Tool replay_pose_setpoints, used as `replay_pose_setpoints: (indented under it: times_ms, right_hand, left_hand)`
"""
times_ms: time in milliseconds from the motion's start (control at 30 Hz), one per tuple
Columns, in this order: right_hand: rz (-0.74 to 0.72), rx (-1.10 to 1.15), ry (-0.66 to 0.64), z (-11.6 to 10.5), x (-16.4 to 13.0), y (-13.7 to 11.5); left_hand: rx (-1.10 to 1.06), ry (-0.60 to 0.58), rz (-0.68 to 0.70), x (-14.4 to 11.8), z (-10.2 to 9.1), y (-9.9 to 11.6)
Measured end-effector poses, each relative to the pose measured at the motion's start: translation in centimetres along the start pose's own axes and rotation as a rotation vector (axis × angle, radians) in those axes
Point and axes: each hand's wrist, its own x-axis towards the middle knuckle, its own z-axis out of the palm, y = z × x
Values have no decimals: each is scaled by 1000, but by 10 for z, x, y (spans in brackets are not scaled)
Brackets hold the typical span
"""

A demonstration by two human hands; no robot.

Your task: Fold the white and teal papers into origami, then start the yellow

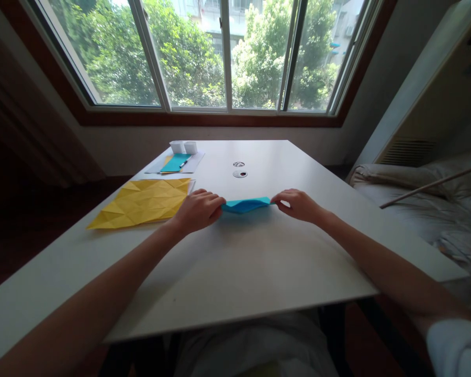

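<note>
A folded piece of blue paper [246, 205] is stretched between my two hands, just above the white table [235, 262]. My left hand [200, 209] pinches its left end, with the fingers closed over that corner. At the right end, my right hand [296, 204] grips the tip between thumb and fingertips. The paper's middle bulges open in a shallow pocket, its long edges roughly level. To the left of my left hand lies a large creased yellow sheet [145, 203], with the corner of a white sheet showing beneath it.
Two round black-and-white pieces [239, 174] lie beyond the paper. At the far left are small white boxes [190, 148], a teal sheet [175, 163] and a pen [185, 162] on white paper. Right of the table stands a cloth-covered bed [396, 183] with a stick [432, 186].
</note>
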Motion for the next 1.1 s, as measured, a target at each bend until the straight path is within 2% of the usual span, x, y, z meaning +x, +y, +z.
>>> replay_pose_setpoints:
  times_ms: [100, 167, 233, 333, 467, 633, 833, 1100]
  right_hand:
    - [178, 329, 250, -5, 4, 0]
    - [283, 552, 334, -8, 6, 0]
    - [340, 705, 349, -10, 8, 0]
    - [387, 770, 288, -11, 8, -1]
    - [386, 727, 216, -8, 7, 2]
    - [389, 652, 221, -8, 7, 10]
    - [381, 663, 205, -8, 5, 16]
    - [367, 621, 213, -7, 4, 20]
  left_hand:
    - [-238, 211, -251, 2, -7, 2]
    - [-434, 294, -426, 5, -12, 4]
    - [-596, 324, -539, 7, -15, 5]
    - [-726, 309, -622, 8, -14, 5]
    - [-744, 245, -618, 7, -7, 2]
    - [-769, 195, -565, 6, 2, -7]
    - [-854, 239, -558, 4, 10, -16]
    - [-877, 258, -546, 4, 9, -16]
